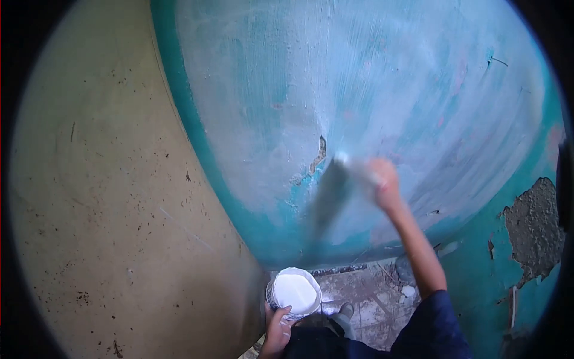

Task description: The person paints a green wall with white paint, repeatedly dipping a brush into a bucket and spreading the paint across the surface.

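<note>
My right hand (384, 181) is closed around the handle of a paintbrush (342, 158), whose bristles are smeared by motion against the wall. The wall (269, 137) is teal, with streaky white paint over much of it. Just left of the brush is a chipped patch (318, 154) of bare plaster. Low at the front, my left hand (278, 326) grips a bucket (315, 308), with the thumb over its rim and the other fingers mostly hidden beneath. White paint (294, 293) fills much of the bucket.
A beige, speckled wall (119, 197) meets the painted wall at the left. On the right, grey plaster (537, 224) shows through broken teal paint. Rubble (408, 291) lies on the dirty tiled floor (368, 299) near my shoe (345, 311). A wire (498, 61) sticks out at the upper right.
</note>
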A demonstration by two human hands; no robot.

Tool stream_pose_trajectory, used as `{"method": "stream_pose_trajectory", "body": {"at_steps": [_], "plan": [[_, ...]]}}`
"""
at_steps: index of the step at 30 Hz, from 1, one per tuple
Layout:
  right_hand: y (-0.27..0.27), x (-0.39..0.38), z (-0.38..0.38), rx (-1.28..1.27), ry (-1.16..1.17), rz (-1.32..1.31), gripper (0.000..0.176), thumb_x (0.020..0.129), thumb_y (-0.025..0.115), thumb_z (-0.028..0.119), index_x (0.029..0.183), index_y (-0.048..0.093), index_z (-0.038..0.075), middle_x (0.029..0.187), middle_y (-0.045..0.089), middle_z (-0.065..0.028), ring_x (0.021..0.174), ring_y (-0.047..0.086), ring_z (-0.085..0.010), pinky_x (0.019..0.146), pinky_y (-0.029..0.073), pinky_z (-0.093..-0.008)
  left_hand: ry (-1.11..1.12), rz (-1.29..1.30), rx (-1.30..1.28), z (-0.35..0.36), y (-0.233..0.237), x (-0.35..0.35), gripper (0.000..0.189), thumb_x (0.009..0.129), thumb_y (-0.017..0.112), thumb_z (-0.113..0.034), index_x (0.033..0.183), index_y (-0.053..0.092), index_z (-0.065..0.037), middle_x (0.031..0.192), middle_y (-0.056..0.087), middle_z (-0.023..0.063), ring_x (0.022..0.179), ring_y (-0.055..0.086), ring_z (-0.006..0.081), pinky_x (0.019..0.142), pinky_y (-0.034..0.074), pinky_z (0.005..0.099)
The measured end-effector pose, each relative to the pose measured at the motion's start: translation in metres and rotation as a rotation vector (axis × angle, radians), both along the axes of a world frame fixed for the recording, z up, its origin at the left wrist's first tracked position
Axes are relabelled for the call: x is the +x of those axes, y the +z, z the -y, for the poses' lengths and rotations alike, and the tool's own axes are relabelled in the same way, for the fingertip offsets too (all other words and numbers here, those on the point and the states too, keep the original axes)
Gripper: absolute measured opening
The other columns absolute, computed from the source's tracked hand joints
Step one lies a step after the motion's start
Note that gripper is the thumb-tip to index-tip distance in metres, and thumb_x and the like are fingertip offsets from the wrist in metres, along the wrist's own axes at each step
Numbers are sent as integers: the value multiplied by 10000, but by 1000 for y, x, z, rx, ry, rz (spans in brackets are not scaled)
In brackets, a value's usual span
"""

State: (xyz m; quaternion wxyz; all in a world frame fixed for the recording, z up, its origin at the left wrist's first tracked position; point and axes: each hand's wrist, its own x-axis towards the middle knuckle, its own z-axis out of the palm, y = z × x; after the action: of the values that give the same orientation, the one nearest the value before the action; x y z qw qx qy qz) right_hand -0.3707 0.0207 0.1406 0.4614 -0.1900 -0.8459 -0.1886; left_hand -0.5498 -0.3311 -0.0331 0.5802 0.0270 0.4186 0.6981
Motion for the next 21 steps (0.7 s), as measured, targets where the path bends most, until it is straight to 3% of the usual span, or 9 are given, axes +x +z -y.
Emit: {"method": "stream_pose_trajectory", "body": {"at_steps": [3,6,8,10,13,15,18,21], "plan": [[80,-7,12,20,-118,-173,418,707,685,20,1121,685,75,976,677,-91,822,607,-291,724,467,-371,-14,5,-21,2,0,1,621,793,584,-40,1358,361,-170,1314,460,123,1235,486,344,947,472,565],[65,-14,9,91,-179,-217,437,727,643,55,1160,682,94,1022,680,-85,841,612,-279,778,454,-357,-23,51,-41,3,-2,0,636,790,582,-39,1368,349,-169,1318,454,132,1245,477,351,962,462,578],[10,-19,13,102,-221,-128,427,767,583,134,1181,684,136,1076,688,-47,876,617,-231,806,430,-343,-10,44,-49,4,-1,0,644,787,582,-37,1372,345,-166,1323,450,136,1246,475,355,967,458,583],[-71,-23,18,43,-175,-36,417,776,617,142,1190,673,147,1084,688,-12,908,621,-188,774,428,-337,8,34,-57,5,1,-1,652,783,582,-36,1376,341,-164,1327,446,139,1246,474,360,971,454,589],[-181,-26,38,-121,-167,118,401,793,599,156,1188,669,159,1117,675,5,930,601,-199,772,440,-355,25,40,-68,7,0,-2,664,779,588,-40,1384,337,-152,1332,443,141,1245,474,361,981,447,593],[-220,-24,42,-219,-145,141,402,794,593,162,1189,668,160,1112,673,5,932,599,-209,776,442,-359,37,2,-75,11,-1,-4,670,775,597,-47,1388,343,-142,1334,446,138,1247,472,362,986,441,595],[-230,-16,41,-398,-95,157,418,791,587,160,1202,660,160,1113,667,-16,929,593,-244,773,446,-366,50,-34,-97,13,-3,-4,664,774,601,-50,1385,355,-132,1334,447,139,1252,469,360,992,438,593],[-177,-7,31,-514,-13,84,403,788,591,150,1182,674,152,1101,677,-50,946,600,-261,807,458,-363,37,-4,-77,15,-5,-4,660,772,603,-49,1381,361,-131,1337,443,143,1256,467,362,992,438,596]]}}
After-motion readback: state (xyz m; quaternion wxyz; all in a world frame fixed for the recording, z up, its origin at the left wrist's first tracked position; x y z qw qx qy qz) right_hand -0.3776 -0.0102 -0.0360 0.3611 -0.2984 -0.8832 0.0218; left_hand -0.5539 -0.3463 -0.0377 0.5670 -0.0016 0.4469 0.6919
